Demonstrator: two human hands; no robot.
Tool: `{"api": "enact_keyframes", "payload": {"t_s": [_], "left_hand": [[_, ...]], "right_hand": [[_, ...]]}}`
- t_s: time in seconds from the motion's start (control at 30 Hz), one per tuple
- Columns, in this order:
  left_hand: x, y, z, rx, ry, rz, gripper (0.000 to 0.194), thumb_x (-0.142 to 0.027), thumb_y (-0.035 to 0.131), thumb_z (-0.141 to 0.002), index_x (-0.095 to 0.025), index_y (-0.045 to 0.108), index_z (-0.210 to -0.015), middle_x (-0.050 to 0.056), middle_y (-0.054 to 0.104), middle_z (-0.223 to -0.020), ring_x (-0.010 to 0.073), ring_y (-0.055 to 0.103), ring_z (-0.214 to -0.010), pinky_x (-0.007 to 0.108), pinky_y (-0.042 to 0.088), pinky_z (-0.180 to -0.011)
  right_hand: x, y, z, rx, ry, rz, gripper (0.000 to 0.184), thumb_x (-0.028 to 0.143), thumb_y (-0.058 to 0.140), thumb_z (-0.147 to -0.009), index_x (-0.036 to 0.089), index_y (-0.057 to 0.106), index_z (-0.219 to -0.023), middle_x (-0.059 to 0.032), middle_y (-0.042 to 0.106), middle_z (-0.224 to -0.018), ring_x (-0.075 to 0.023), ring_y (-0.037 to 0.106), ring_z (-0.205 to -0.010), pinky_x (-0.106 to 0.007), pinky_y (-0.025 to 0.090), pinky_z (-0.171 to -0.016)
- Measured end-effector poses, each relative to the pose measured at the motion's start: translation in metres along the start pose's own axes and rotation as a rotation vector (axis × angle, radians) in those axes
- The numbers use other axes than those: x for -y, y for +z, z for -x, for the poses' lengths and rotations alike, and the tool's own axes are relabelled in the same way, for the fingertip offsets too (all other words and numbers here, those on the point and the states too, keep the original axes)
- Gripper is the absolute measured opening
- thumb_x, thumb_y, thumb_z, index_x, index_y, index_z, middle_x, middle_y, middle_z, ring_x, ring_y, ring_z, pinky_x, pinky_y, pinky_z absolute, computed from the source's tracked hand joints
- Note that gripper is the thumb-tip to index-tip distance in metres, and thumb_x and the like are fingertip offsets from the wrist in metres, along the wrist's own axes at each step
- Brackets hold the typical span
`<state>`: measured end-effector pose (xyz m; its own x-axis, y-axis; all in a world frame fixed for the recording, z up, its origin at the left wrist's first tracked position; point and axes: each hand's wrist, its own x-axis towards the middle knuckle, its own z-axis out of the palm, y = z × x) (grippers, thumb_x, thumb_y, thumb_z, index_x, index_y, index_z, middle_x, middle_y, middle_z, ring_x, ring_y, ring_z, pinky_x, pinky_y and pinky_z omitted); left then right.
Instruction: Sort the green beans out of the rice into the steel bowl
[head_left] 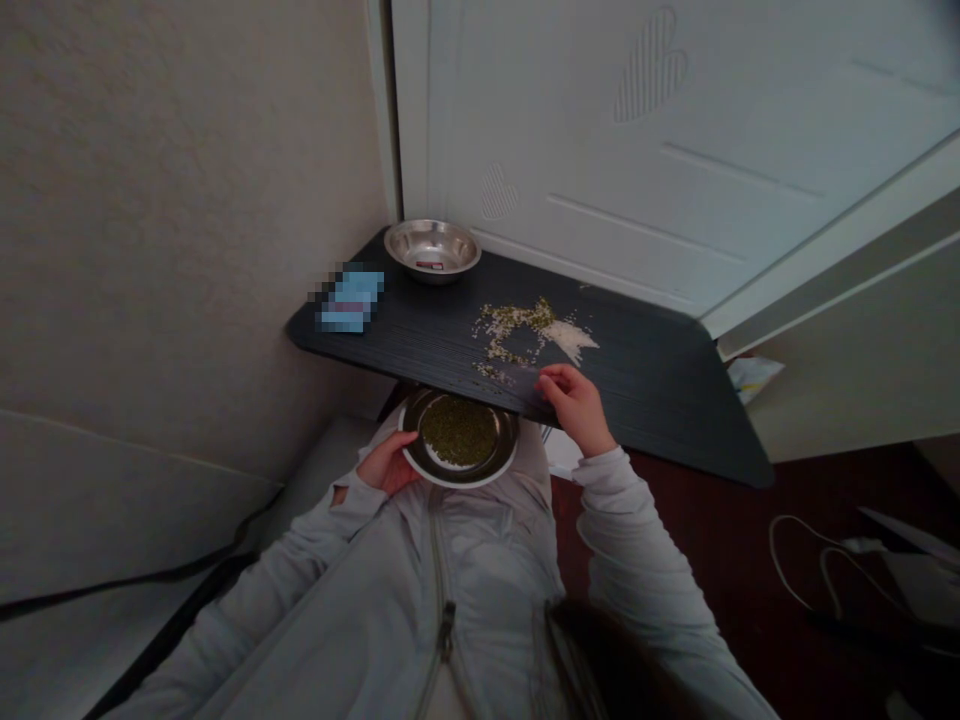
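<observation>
On my lap sits a metal bowl (505,452) holding many small green beans (461,428) that look like mung beans. My left hand (386,462) grips its left rim, thumb on top and fingers underneath. My right hand (576,408) is at the front edge of the dark table (660,385), its fingers curled in toward the thumb. Anything between those fingertips is too small to make out. Just beyond them, green beans and white grains (517,320) lie scattered in a rough ring, with a denser white patch (574,340) on its right.
A second metal bowl (459,268) stands at the table's back left, a label inside it. Near the left end lies a blue packet (352,302), partly blurred. A white door (525,120) rises behind the table. White cables (784,560) lie on the floor at right.
</observation>
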<state>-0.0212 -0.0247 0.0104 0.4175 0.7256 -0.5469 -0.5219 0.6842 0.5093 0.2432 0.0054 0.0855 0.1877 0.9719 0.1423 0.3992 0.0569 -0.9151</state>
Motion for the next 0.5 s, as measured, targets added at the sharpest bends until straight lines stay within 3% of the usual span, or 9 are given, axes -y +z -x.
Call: {"api": "enact_keyframes", "payload": {"t_s": [0.23,0.5], "left_hand": [[0.001,0.002,0.000,-0.027,-0.007,0.019,0.044,-0.017,0.045,-0.079,-0.012,0.051,-0.122,0.006,0.076,-0.075,0.0240,0.063,-0.100,0.040,0.045,-0.093],[0.001,0.001,-0.001,0.005,-0.010,0.006,0.046,-0.020,0.049,-0.076,-0.015,0.052,-0.122,0.008,0.074,-0.092,0.0253,0.061,-0.103,0.041,0.044,-0.093]], "right_hand": [[0.002,-0.010,0.020,-0.064,0.041,0.014,0.022,0.037,0.058,-0.071,0.018,0.056,-0.080,-0.0006,0.061,-0.066,-0.0132,0.056,-0.056,-0.026,0.044,-0.055],[0.007,-0.004,0.029,-0.054,-0.033,0.233,0.019,0.038,0.055,-0.073,0.020,0.058,-0.078,0.0016,0.056,-0.058,-0.0136,0.053,-0.053,-0.025,0.040,-0.054]]}}
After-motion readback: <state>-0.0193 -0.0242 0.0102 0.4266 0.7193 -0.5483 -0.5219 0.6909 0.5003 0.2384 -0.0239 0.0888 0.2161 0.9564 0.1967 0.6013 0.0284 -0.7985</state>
